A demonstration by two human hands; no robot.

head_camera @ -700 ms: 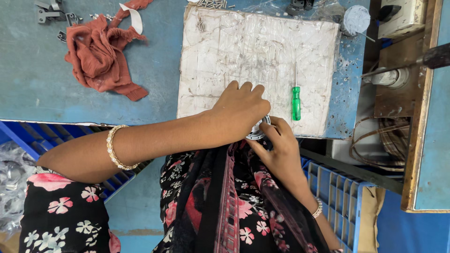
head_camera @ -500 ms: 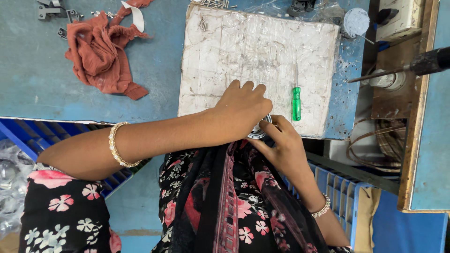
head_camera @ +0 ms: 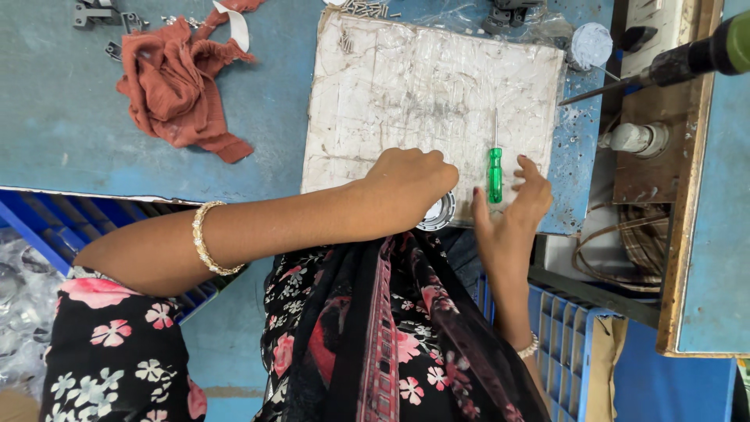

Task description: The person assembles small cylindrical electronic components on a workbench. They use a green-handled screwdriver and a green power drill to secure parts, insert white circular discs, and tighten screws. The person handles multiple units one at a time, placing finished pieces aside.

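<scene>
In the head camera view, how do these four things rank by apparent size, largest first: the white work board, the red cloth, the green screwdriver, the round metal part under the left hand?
1. white work board
2. red cloth
3. green screwdriver
4. round metal part, mostly hidden by the left hand, so its rank is unsure.
</scene>
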